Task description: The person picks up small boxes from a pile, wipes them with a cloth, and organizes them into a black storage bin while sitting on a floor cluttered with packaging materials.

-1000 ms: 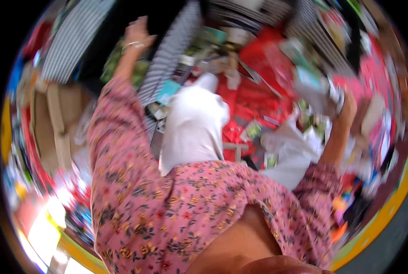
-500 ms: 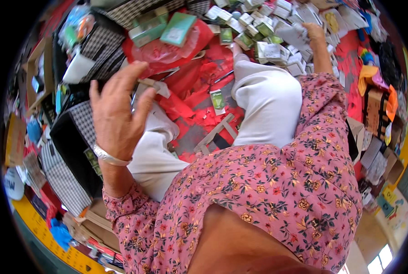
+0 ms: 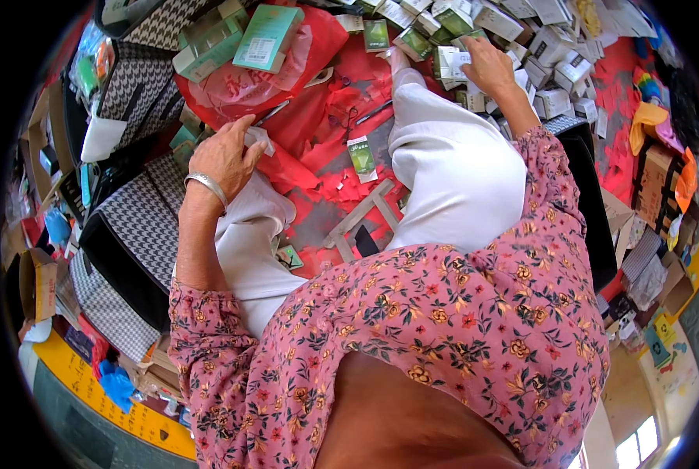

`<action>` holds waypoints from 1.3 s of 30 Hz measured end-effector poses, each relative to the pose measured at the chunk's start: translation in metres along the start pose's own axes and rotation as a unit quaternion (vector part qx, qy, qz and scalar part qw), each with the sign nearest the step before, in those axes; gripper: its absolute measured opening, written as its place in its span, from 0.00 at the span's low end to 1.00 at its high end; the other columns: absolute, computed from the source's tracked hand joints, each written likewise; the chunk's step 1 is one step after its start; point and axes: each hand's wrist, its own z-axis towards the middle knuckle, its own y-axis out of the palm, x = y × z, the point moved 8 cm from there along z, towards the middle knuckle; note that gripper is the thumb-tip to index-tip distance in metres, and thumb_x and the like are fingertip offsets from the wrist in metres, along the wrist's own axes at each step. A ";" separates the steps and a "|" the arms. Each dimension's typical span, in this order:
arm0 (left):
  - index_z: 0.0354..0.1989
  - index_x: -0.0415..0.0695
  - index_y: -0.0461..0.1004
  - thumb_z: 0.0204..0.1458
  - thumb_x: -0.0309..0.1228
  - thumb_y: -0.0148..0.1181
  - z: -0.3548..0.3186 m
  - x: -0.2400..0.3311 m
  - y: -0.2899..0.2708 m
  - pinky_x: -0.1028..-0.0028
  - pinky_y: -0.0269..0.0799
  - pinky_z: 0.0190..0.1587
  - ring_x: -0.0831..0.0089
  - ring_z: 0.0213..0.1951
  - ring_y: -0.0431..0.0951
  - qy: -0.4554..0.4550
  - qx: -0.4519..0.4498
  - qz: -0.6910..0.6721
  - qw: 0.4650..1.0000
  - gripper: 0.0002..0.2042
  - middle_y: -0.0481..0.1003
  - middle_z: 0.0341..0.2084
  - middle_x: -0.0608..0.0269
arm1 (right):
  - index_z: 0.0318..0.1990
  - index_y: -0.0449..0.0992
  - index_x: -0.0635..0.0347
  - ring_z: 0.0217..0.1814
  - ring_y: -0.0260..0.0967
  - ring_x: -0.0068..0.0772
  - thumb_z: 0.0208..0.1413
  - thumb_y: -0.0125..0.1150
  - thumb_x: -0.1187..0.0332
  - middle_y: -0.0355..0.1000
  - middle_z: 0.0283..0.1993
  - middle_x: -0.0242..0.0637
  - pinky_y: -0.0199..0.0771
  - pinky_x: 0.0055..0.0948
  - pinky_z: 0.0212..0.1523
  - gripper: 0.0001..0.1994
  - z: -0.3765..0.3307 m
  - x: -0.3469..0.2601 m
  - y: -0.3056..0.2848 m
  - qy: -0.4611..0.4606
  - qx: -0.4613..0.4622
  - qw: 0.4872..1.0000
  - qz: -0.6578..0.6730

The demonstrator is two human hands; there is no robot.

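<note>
My right hand reaches into a heap of small cartons in front of me. Its curled fingers grip the edge of a small white-and-green box at the near side of the heap. My left hand, with a silver bangle at the wrist, hovers over my left knee. Its fingers are stretched out, the thumb apart, and nothing is held. Beside its fingertips lies a scrap of white paper. Between my legs a single green-and-white carton rests on the red covering.
Larger mint-green boxes sit on a red plastic bag at the front left. A black-and-white checked case stands by my left leg. Near my lap is a greyish frame piece. A dark pen lies beyond the carton.
My right hand has come down and left from farther in the heap, away from a pale sheet, onto the small box. My left hand has lowered. The view has shifted slightly.
</note>
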 end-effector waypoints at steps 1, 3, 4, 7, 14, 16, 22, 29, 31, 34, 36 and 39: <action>0.51 0.42 0.62 0.50 0.40 0.51 -0.001 0.005 -0.003 0.63 0.65 0.46 0.53 0.44 0.70 -0.010 -0.007 0.026 1.000 0.22 0.69 0.44 0.48 | 0.43 0.68 0.55 0.42 0.68 0.49 0.40 0.56 0.70 0.67 0.42 0.43 0.70 0.42 0.40 0.18 0.005 -0.012 -0.003 -0.042 0.032 0.998 0.030; 0.52 0.43 0.62 0.50 0.40 0.51 -0.003 0.018 -0.010 0.63 0.66 0.46 0.54 0.44 0.70 -0.030 -0.018 0.079 0.996 0.22 0.69 0.44 0.50 | 0.48 0.67 0.61 0.44 0.68 0.44 0.40 0.60 0.69 0.68 0.41 0.44 0.71 0.38 0.39 0.23 0.023 -0.028 0.013 -0.065 -0.026 0.998 -0.007; 0.52 0.43 0.62 0.50 0.40 0.51 -0.012 0.015 -0.011 0.63 0.66 0.45 0.54 0.43 0.71 -0.025 -0.015 0.073 0.997 0.22 0.70 0.43 0.51 | 0.46 0.67 0.63 0.43 0.68 0.43 0.40 0.59 0.69 0.68 0.40 0.45 0.72 0.37 0.37 0.22 0.019 -0.036 0.020 -0.076 -0.037 0.995 -0.052; 0.51 0.45 0.62 0.50 0.40 0.51 -0.019 0.012 -0.012 0.64 0.67 0.44 0.55 0.43 0.71 -0.025 -0.003 0.073 0.997 0.21 0.70 0.43 0.53 | 0.37 0.71 0.71 0.38 0.71 0.40 0.42 0.55 0.69 0.70 0.34 0.47 0.74 0.31 0.25 0.14 0.030 -0.040 0.078 -0.156 -0.056 0.965 -0.203; 0.51 0.44 0.63 0.50 0.40 0.51 -0.022 0.014 -0.026 0.65 0.69 0.42 0.55 0.40 0.72 -0.030 0.044 0.095 0.994 0.20 0.70 0.42 0.55 | 0.38 0.70 0.72 0.44 0.68 0.55 0.37 0.63 0.62 0.67 0.42 0.56 0.75 0.36 0.37 0.23 0.052 -0.012 0.071 -0.034 0.035 0.975 -0.219; 0.51 0.44 0.63 0.50 0.39 0.51 -0.023 0.013 -0.025 0.65 0.69 0.41 0.55 0.40 0.72 -0.030 0.042 0.085 0.995 0.21 0.71 0.42 0.55 | 0.41 0.68 0.70 0.45 0.68 0.54 0.33 0.65 0.62 0.68 0.43 0.55 0.74 0.36 0.39 0.26 0.056 -0.009 0.070 -0.001 -0.022 0.991 -0.136; 0.55 0.44 0.59 0.48 0.35 0.53 -0.017 0.020 -0.041 0.68 0.68 0.44 0.58 0.44 0.71 -0.033 0.073 -0.047 0.996 0.24 0.68 0.45 0.52 | 0.50 0.65 0.69 0.48 0.67 0.43 0.22 0.70 0.59 0.68 0.48 0.50 0.65 0.31 0.47 0.41 0.067 0.003 0.037 0.084 -0.089 0.958 0.261; 0.56 0.43 0.57 0.55 0.45 0.43 0.010 0.011 -0.021 0.67 0.62 0.52 0.65 0.51 0.66 -0.031 0.019 -0.793 0.609 0.24 0.65 0.51 0.53 | 0.55 0.60 0.66 0.48 0.64 0.34 0.24 0.71 0.60 0.64 0.49 0.44 0.61 0.28 0.52 0.44 0.021 -0.177 -0.177 -0.153 -0.112 0.860 0.473; 0.56 0.45 0.58 0.55 0.54 0.37 0.007 0.039 -0.023 0.63 0.61 0.53 0.65 0.52 0.65 0.005 -0.115 -0.894 0.434 0.28 0.64 0.52 0.54 | 0.53 0.60 0.67 0.47 0.65 0.35 0.25 0.71 0.60 0.65 0.47 0.43 0.63 0.29 0.50 0.42 0.008 -0.220 -0.197 -0.257 -0.048 0.883 0.391; 0.52 0.45 0.62 0.55 0.54 0.38 0.007 0.053 -0.037 0.61 0.64 0.49 0.63 0.46 0.70 0.133 -0.116 -0.925 0.335 0.27 0.69 0.45 0.56 | 0.51 0.61 0.65 0.50 0.64 0.44 0.25 0.70 0.60 0.65 0.47 0.47 0.63 0.33 0.50 0.40 -0.021 -0.269 -0.206 -0.317 0.051 0.893 0.316; 0.51 0.45 0.64 0.54 0.54 0.38 0.015 0.042 -0.032 0.61 0.67 0.47 0.63 0.43 0.72 0.153 -0.093 -0.955 0.237 0.27 0.71 0.42 0.59 | 0.52 0.60 0.62 0.48 0.64 0.48 0.24 0.70 0.60 0.65 0.45 0.49 0.63 0.36 0.49 0.41 -0.032 -0.283 -0.200 -0.289 0.079 0.911 0.283; 0.49 0.46 0.65 0.55 0.51 0.40 0.020 0.037 -0.032 0.64 0.71 0.42 0.63 0.41 0.74 0.184 -0.081 -0.954 0.224 0.23 0.72 0.41 0.59 | 0.54 0.59 0.62 0.45 0.66 0.45 0.24 0.71 0.61 0.65 0.46 0.48 0.67 0.34 0.46 0.43 -0.037 -0.287 -0.185 -0.265 0.062 0.924 0.269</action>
